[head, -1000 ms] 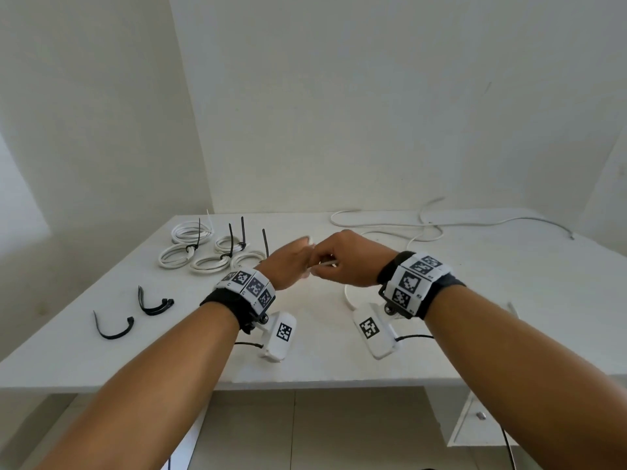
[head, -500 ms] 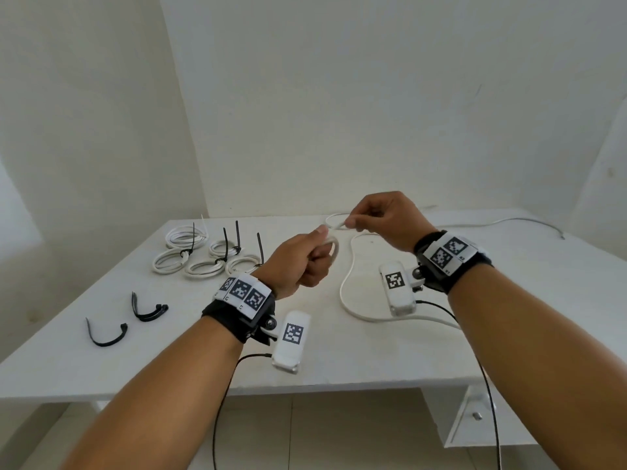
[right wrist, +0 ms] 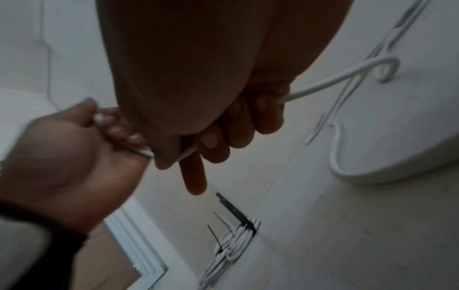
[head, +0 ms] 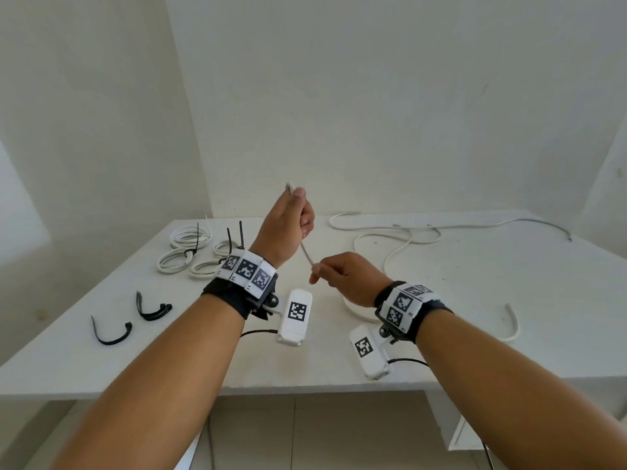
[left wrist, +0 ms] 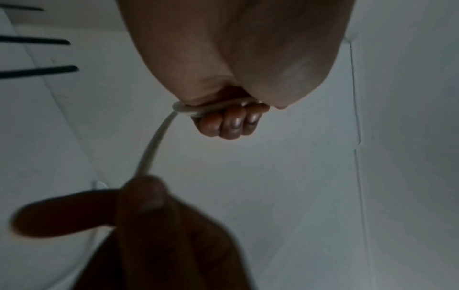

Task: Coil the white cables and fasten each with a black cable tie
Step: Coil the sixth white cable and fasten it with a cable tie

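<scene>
- Table (head: 509, 300): white top, butted into the room corner at the far left; its near edge runs just below your wrists, and the widest bare stretch lies to your right.
- Loose white cable (head: 400, 237) snakes over the far right of the table, with one run curving back toward your right hand; another short bend of it lies near the right edge.
- Left hand (head: 285, 232): you hold it raised above the table, fingers (left wrist: 229, 123) curled round a small loop of the white cable, whose end sticks up past your thumb.
- Right hand (head: 346, 276): lower and nearer to you, thumb and fingers (right wrist: 213, 141) pinching the same cable just below the left hand; a short taut length joins the two, and the index finger points straight out.
- Coiled cables (head: 190, 249): a cluster of tied bundles at the far left of the table, black tie tails standing up from them.
- Wrist bands (head: 246, 268) on both your arms carry black-and-white square marker codes, and the white camera pods (head: 295, 315) under them carry one each; no readable words on any.
- Spare black cable ties (head: 152, 308): curved, lying near the left edge of the table, well apart from the coils.
</scene>
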`<control>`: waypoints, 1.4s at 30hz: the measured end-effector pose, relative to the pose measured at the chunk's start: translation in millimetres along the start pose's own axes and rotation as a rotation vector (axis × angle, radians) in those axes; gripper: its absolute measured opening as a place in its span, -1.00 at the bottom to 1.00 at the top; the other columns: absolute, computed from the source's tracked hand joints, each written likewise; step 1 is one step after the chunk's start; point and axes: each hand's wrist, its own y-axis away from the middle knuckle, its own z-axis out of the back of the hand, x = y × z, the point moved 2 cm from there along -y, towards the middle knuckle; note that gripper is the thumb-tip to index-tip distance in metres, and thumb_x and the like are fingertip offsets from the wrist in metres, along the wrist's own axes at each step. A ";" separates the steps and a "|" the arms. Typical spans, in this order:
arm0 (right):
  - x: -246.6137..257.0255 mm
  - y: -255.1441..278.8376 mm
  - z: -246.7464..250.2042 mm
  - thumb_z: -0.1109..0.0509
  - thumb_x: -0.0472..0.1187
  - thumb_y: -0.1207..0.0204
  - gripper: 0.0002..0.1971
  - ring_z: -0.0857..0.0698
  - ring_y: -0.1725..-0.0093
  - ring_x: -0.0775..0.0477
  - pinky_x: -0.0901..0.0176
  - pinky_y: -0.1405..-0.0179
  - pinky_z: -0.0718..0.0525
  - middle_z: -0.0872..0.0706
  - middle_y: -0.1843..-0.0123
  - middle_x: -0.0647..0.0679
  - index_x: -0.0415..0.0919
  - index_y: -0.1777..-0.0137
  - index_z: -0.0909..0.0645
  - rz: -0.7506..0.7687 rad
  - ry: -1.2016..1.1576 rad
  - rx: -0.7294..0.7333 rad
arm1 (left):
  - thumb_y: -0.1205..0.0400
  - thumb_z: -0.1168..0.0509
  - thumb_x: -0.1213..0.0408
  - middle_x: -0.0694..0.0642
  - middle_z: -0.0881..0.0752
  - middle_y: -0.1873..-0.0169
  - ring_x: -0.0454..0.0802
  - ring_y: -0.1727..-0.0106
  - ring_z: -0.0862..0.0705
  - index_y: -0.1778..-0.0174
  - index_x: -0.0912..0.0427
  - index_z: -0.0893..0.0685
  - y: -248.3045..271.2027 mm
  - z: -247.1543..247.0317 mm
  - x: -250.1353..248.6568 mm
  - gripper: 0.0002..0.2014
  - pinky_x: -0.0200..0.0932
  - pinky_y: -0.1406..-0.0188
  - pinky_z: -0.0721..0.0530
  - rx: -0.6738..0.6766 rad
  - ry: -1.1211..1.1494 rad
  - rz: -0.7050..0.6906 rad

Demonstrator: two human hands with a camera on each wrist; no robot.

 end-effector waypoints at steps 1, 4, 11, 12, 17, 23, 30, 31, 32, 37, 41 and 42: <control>5.3 -0.5 -1.6 -0.24 0.06 -0.72 -0.67 -0.53 0.48 0.13 0.25 0.38 -0.51 -0.60 0.48 0.09 0.02 0.09 -0.79 0.024 0.029 0.019 | -0.82 0.05 0.04 -0.02 -0.35 0.48 -0.12 0.49 -0.33 0.26 0.13 -0.31 1.7 0.8 8.5 -0.64 -0.26 0.44 -0.36 -0.014 -0.068 0.011; 18.1 -2.4 -4.8 -0.30 0.01 -0.69 -0.71 -0.47 0.55 0.20 0.42 0.47 -0.37 -0.51 0.54 0.12 -0.12 0.05 -0.78 0.085 0.095 0.044 | -0.83 0.04 0.06 0.01 -0.36 0.44 -0.12 0.44 -0.34 0.16 0.15 -0.32 7.5 2.0 32.0 -0.69 -0.22 0.34 -0.41 -0.009 -0.217 0.050; 33.9 3.6 -7.6 -0.25 -0.09 -0.72 -0.72 -0.53 0.43 0.14 0.31 0.39 -0.47 -0.65 0.34 0.00 -0.26 0.00 -0.71 0.157 0.281 0.183 | -0.81 -0.03 0.02 -0.05 -0.45 0.47 -0.16 0.48 -0.43 0.00 0.24 -0.47 18.4 -2.0 54.5 -0.67 -0.13 0.26 -0.44 0.154 -0.377 0.199; 36.0 5.1 -7.4 -0.25 -0.10 -0.72 -0.73 -0.56 0.39 0.09 0.28 0.34 -0.52 -0.71 0.29 -0.04 -0.25 -0.03 -0.72 0.167 0.300 0.211 | -0.80 -0.03 0.01 -0.02 -0.51 0.47 -0.16 0.47 -0.52 -0.11 0.28 -0.55 19.7 -1.3 56.1 -0.62 -0.09 0.21 -0.49 0.188 -0.377 0.245; 45.2 7.4 14.5 -0.44 -0.05 -0.58 -0.86 -0.59 0.37 0.12 0.18 0.30 -0.61 -0.77 0.26 0.05 -0.08 0.03 -0.79 0.207 0.307 0.178 | -0.70 -0.11 0.23 0.18 -0.68 0.35 0.07 0.31 -0.58 0.16 0.32 -0.61 36.5 -2.2 49.8 -0.73 -0.31 0.28 -0.50 0.539 -0.568 0.249; 44.7 -2.0 50.2 -0.69 -0.08 -0.34 -0.80 -0.60 0.43 0.24 0.41 0.39 -0.51 -0.71 0.40 0.14 -0.09 0.28 -0.72 0.130 0.096 -0.029 | -0.74 0.03 0.21 0.04 -0.32 0.63 -0.04 0.59 -0.19 0.39 0.17 -0.33 49.3 -5.1 48.4 -0.65 -0.19 0.55 -0.20 0.527 -0.096 0.402; 21.5 -9.2 64.2 -0.65 -0.09 -0.40 -0.84 -0.55 0.43 0.16 0.35 0.33 -0.50 -0.70 0.45 0.12 -0.11 0.27 -0.76 0.110 -0.135 -0.181 | -0.64 -0.02 -0.12 -0.06 -0.22 0.56 -0.15 0.56 -0.10 0.32 0.11 -0.29 53.3 -6.0 31.6 -0.62 -0.28 0.59 -0.04 0.460 0.273 0.435; 18.7 -10.0 65.3 -0.64 -0.07 -0.41 -0.84 -0.54 0.44 0.15 0.36 0.35 -0.48 -0.69 0.46 0.13 -0.08 0.28 -0.75 0.101 -0.150 -0.194 | -0.64 -0.02 -0.11 -0.05 -0.21 0.59 -0.16 0.58 -0.10 0.33 0.12 -0.29 54.1 -4.9 30.3 -0.62 -0.28 0.60 -0.04 0.456 0.304 0.437; 15.9 -10.5 65.3 -0.62 -0.06 -0.44 -0.83 -0.52 0.46 0.15 0.37 0.37 -0.47 -0.68 0.47 0.13 -0.06 0.31 -0.75 0.095 -0.165 -0.207 | -0.64 -0.01 -0.10 -0.05 -0.21 0.62 -0.17 0.61 -0.11 0.33 0.12 -0.29 55.4 -4.6 27.6 -0.62 -0.29 0.63 -0.05 0.449 0.352 0.435; -0.6 -12.1 51.2 -0.42 -0.03 -0.63 -0.75 -0.48 0.51 0.10 0.28 0.42 -0.48 -0.64 0.51 0.09 -0.10 0.20 -0.81 0.029 -0.331 -0.283 | -0.69 0.04 -0.12 -0.12 -0.21 0.64 -0.14 0.60 -0.05 0.32 0.09 -0.29 54.3 -5.6 2.3 -0.61 -0.26 0.61 -0.06 0.389 0.618 0.306; -7.3 -9.2 23.3 -0.30 0.04 -0.70 -0.68 -0.41 0.58 0.13 0.32 0.46 -0.44 -0.53 0.54 0.08 -0.09 0.04 -0.83 -0.049 -0.266 -0.198 | -0.74 0.08 -0.10 -0.04 -0.29 0.55 -0.10 0.56 -0.23 0.27 0.09 -0.34 35.5 3.9 -12.0 -0.60 -0.23 0.50 -0.25 0.323 0.733 0.175; -6.7 -8.7 16.8 -0.29 0.04 -0.71 -0.69 -0.38 0.58 0.13 0.33 0.45 -0.42 -0.50 0.55 0.11 -0.07 0.00 -0.83 -0.058 -0.243 -0.175 | -0.74 0.05 -0.07 -0.02 -0.30 0.54 -0.08 0.54 -0.27 0.25 0.11 -0.34 30.9 5.9 -11.6 -0.63 -0.22 0.47 -0.31 0.282 0.708 0.169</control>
